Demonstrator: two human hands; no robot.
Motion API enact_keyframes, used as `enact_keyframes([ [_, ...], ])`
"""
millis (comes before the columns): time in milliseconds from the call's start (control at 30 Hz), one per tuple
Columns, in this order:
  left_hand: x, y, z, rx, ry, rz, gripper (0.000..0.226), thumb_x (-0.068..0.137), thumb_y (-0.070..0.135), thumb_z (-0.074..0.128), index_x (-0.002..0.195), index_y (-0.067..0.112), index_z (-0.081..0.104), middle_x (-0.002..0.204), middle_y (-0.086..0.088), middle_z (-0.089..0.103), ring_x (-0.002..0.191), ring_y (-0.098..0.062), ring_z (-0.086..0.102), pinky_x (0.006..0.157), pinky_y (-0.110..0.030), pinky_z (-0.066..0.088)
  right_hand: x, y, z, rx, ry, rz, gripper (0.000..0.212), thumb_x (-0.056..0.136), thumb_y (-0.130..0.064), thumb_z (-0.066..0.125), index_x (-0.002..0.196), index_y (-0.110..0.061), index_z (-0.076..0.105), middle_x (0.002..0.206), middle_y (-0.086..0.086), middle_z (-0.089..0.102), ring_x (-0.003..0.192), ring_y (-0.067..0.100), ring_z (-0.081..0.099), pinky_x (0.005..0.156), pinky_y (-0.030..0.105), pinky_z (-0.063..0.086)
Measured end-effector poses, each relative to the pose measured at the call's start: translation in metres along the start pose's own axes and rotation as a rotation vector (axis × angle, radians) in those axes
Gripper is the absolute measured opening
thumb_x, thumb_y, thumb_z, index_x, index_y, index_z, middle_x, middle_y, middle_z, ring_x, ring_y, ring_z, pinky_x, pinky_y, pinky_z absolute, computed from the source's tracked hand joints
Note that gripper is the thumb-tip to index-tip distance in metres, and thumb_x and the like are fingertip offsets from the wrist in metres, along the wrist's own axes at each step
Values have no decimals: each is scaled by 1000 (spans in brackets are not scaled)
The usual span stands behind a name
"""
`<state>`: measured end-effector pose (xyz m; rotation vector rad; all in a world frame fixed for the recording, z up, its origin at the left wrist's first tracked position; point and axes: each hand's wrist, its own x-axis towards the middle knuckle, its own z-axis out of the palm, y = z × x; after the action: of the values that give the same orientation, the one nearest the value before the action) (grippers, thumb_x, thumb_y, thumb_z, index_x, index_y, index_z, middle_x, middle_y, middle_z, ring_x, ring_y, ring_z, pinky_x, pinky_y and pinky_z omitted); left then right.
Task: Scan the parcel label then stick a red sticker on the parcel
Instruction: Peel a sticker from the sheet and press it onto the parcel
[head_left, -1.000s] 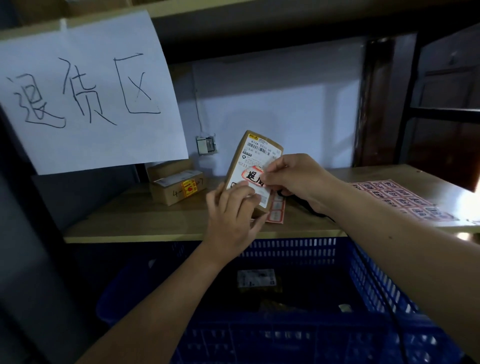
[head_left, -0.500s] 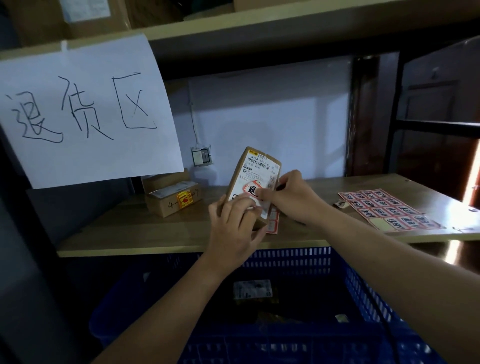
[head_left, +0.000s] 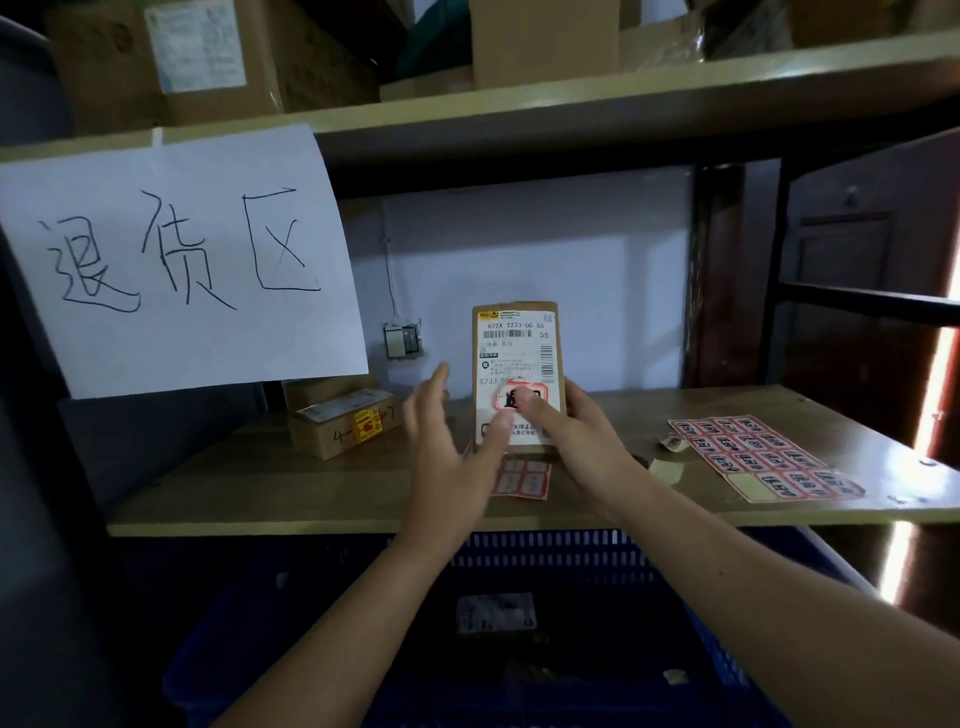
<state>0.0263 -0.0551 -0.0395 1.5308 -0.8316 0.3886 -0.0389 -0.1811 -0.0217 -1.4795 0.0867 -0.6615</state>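
Paper sign (head_left: 176, 254) taped to upper shelf at left, handwritten "退货区". Small box (head_left: 345, 423) under it on the shelf board (head_left: 218, 488), yellow-red sticker, pen marks starting "4-", rest unreadable. Left hand (head_left: 447, 447) open, fingers spread, just beside the parcel's left edge, thumb tip at its lower label; holds nothing. Parcel (head_left: 517, 358) stands upright on the shelf, label facing camera: "872A S233 00 55", "55", "S233", barcodes; smaller print too blurred. Red sticker (head_left: 519, 401) sits on the lower label, black characters partly hidden. Right hand (head_left: 566, 431) has its grip on the parcel's right edge, thumb pressing the sticker. Small sticker piece (head_left: 522, 477) lies at the parcel's foot. Sticker sheet (head_left: 763, 457) far right, well apart. Blue crate (head_left: 545, 551) below.

Risk: sticker likely not fully pressed, so an edge could lift. With one hand steadying, the upright parcel could tip or drop into the crate.
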Motion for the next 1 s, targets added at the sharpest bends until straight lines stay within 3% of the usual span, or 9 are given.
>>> enact_keyframes([
  [67, 10, 10, -1, -137, -130, -149, 70, 87, 48, 62, 148, 40, 29, 133, 15, 48, 115, 1, 53, 90, -23, 52, -1, -1, 5, -81, -41, -46, 44, 91, -33, 67, 133, -24, 56, 121, -6, 73, 109, 10, 69, 93, 29, 55],
  [167, 14, 13, 0, -309, -169, -187, 67, 89, 36, 63, 149, 32, 34, 133, 13, 59, 109, 0, 62, 85, -17, 55, -5, -2, 12, -138, -62, -91, 48, 94, -33, 64, 138, -22, 50, 123, -10, 69, 108, 0, 66, 78, 10, 53],
  [433, 9, 11, 3, -413, -68, -243, 45, 97, 27, 54, 141, 27, 49, 120, 5, 69, 94, -7, 71, 68, -20, 56, -10, 4, 13, -162, -13, -129, 37, 98, -34, 56, 133, -22, 52, 121, -3, 72, 101, 10, 73, 84, 29, 60],
  [567, 8, 9, 6, -375, -98, -224, 47, 99, 28, 51, 145, 24, 44, 123, 1, 68, 95, -7, 71, 69, -19, 56, -9, 3, 12, -190, 31, -113, 34, 103, -38, 44, 128, -19, 56, 111, -1, 75, 94, 9, 74, 72, 20, 58],
  [700, 8, 4, 7, -291, -152, -190, 54, 102, 34, 39, 153, 29, 24, 135, 1, 59, 98, -2, 68, 72, -19, 56, -8, 1, 6, -238, 16, -102, 40, 104, -43, 35, 125, -20, 59, 105, -5, 76, 89, 0, 73, 67, 13, 55],
  [767, 9, 7, 7, -253, -180, -176, 55, 102, 36, 36, 154, 33, 18, 136, 5, 56, 93, 7, 66, 70, -15, 54, -8, 1, 5, -256, -31, -121, 36, 102, -43, 43, 130, -23, 53, 113, -8, 73, 95, -1, 71, 76, 16, 57],
  [833, 11, 11, 5, -242, -188, -168, 56, 100, 39, 40, 153, 32, 24, 134, 8, 57, 94, 12, 64, 71, -12, 53, -9, 3, 7, -302, -61, -155, 43, 98, -41, 53, 137, -25, 45, 126, -9, 68, 109, 2, 67, 88, 23, 56],
  [933, 12, 14, 3, -263, -167, -171, 56, 91, 42, 56, 143, 30, 42, 124, 14, 64, 103, 3, 65, 85, -20, 55, -10, 8, 10, -351, -64, -184, 42, 100, -44, 48, 139, -31, 42, 132, -12, 65, 117, 4, 63, 96, 27, 52],
  [1000, 13, 13, 1, -286, -163, -215, 50, 92, 37, 58, 140, 31, 45, 121, 12, 66, 100, -2, 68, 77, -21, 58, -9, 11, 11, -356, -35, -189, 36, 103, -42, 41, 138, -33, 43, 128, -9, 67, 111, 7, 67, 93, 31, 55],
])
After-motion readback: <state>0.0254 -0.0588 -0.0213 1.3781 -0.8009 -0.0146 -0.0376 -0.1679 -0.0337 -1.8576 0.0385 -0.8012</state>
